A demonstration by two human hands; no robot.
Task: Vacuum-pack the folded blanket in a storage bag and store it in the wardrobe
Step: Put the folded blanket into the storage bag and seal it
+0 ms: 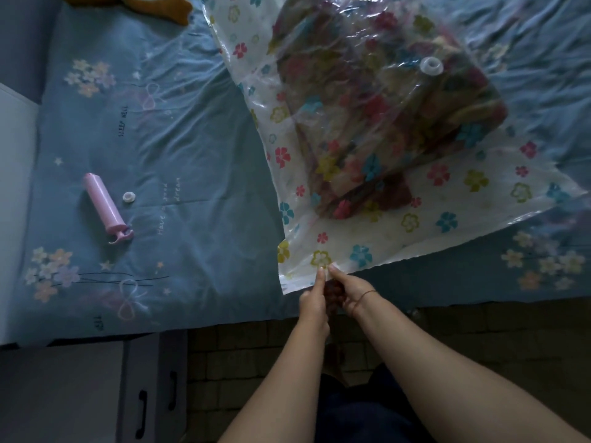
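Bed (198, 161): we note a blue sheet with flower prints and short printed phrases; it carries every item listed below.
Storage bag (447, 203): clear plastic with coloured flowers, lying flat on the right half of the bed, one corner reaching the near edge.
Folded blanket (383, 116): inside the storage bag, in the half toward the far edge of the bed; its dark floral pattern shows through the plastic.
Valve (431, 67): round and white, on the top face of the bag, above the blanket, uncapped.
Pump (104, 203): pink hand pump, lying on the left part of the bed, well apart from the bag.
Cap (129, 197): small and white, just beside the pump barrel.
Left hand (315, 303): pinches the bag's near edge close to its corner, thumb on top.
Right hand (351, 290): pinches the same edge just beside the left hand, thumb on top; a thin band circles the wrist.
Item between the hands: dark red; we cannot tell what it is.
Floor (479, 340): dark brick-pattern tiles along the near edge of the bed.
Drawer unit (153, 394): grey, with dark handles, below the bed's near left corner.
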